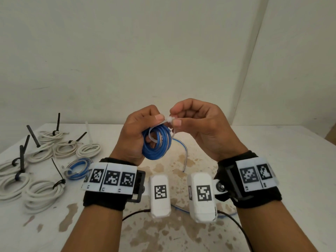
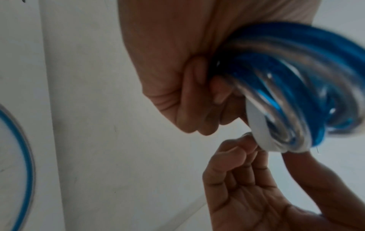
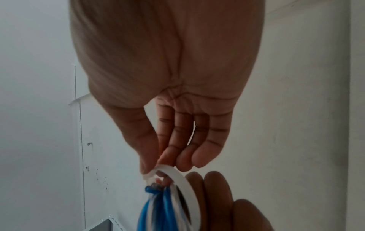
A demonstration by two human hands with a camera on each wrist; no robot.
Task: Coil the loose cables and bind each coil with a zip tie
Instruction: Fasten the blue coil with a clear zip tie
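A blue cable coil [image 1: 157, 144] hangs above the table, gripped by my left hand [image 1: 140, 128] with its fingers curled through the loops. A white zip tie [image 1: 168, 121] loops loosely round the coil. My right hand [image 1: 192, 122] pinches the tie's head end between thumb and forefinger, close to my left thumb. The left wrist view has the blue coil [image 2: 296, 87] against the palm and the white tie [image 2: 258, 125] crossing it. In the right wrist view the tie [image 3: 177, 176] forms an open ring over the blue cable [image 3: 158, 207]. A loose blue cable end [image 1: 183, 155] trails to the table.
On the left of the stained white table [image 1: 272, 160] lie several bound white coils [image 1: 43, 193] with black zip-tie tails sticking up, and one bound blue coil [image 1: 78, 168]. Another blue cable [image 1: 225, 214] lies under my wrists. A white wall stands behind.
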